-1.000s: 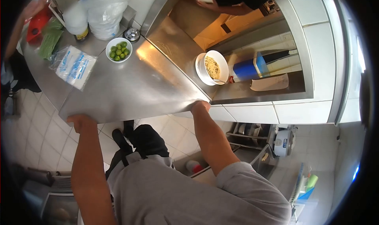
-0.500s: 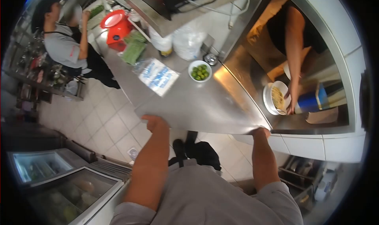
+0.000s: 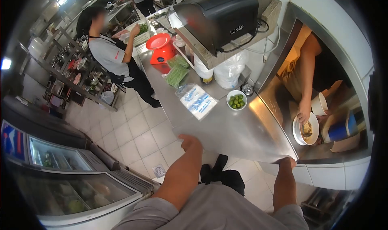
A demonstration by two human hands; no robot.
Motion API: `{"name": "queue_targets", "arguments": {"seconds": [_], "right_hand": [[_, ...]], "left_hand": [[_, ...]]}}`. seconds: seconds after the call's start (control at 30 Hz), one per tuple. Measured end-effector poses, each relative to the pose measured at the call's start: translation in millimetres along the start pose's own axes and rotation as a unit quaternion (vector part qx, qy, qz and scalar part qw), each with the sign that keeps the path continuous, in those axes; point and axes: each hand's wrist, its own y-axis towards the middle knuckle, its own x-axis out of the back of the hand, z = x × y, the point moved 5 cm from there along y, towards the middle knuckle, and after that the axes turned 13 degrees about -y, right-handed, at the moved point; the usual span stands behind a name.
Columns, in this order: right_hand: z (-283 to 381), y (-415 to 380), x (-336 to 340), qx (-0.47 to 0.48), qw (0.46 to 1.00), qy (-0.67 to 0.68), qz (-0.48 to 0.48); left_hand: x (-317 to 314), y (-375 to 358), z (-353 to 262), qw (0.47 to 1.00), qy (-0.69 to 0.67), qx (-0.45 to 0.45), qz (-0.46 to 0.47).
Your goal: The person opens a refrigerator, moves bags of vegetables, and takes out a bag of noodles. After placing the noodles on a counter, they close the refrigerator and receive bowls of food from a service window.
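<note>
gripping steel counter [image 3: 226, 129] edge: left hand [image 3: 189, 141], right hand [image 3: 287, 162] | white bowl [image 3: 237, 99]: limes | big bowl [image 3: 306, 128]: noodles

Both hands, left hand [image 3: 189, 142] and right hand [image 3: 287, 162], rest on the steel counter [image 3: 226, 129] edge near a bowl of limes [image 3: 237, 100].

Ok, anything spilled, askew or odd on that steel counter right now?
Nothing stands out. Both hands, left hand and right hand, rest on the counter edge; the bowl of limes sits upright and the plastic bag lies flat.
</note>
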Motion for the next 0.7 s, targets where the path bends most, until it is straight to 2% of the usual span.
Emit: {"name": "queue_targets", "arguments": {"seconds": [0.07, 0.1, 0.23, 0.3, 0.33, 0.4, 0.5, 0.63, 0.67, 0.7], "right_hand": [[-2.8, -15.0, 11.1, 0.006, 0.999, 0.034, 0.04], [-2.7, -48.4, 33.0, -0.006, 0.997, 0.054, 0.054], [-9.1, -21.4, 15.0, 0.005, 0.992, 0.11, 0.059], [-0.7, 3.9, -1.3, 0.074, 0.997, 0.006, 0.026], [0.9, 9.7, -3.3, 0.073, 0.997, 0.009, 0.026], [-4.4, -19.5, 15.8, 0.002, 0.996, 0.077, 0.04], [-2.6, -6.0, 4.2, -0.021, 0.997, 0.066, 0.037], [-4.8, 1.5, 2.8, -0.005, 0.995, 0.09, 0.038], [-2.6, 5.0, 1.0, 0.015, 0.998, 0.056, 0.031], [-0.9, 9.4, -2.1, 0.033, 0.999, 0.024, 0.022]], "left_hand": [[-1.4, -2.1, -1.4, 1.0, -0.02, 0.006, 0.006], [0.2, -4.6, -2.9, 1.0, -0.02, 0.006, 0.004], [-5.4, 10.0, 4.6, 0.999, 0.028, -0.012, -0.027], [-4.0, -0.8, 0.1, 0.999, 0.01, -0.002, -0.034], [-1.3, -5.6, -0.3, 0.999, -0.005, 0.01, -0.046], [-1.0, -4.0, 0.3, 1.0, -0.01, 0.002, -0.03], [-0.1, -3.7, -0.8, 0.999, -0.005, -0.008, -0.036], [-0.2, -3.7, 0.8, 0.999, 0.0, -0.032, -0.038], [-5.7, 2.8, 4.8, 0.999, 0.002, -0.034, -0.034], [-12.3, 16.9, 10.5, 0.996, -0.004, -0.052, -0.073]]}}
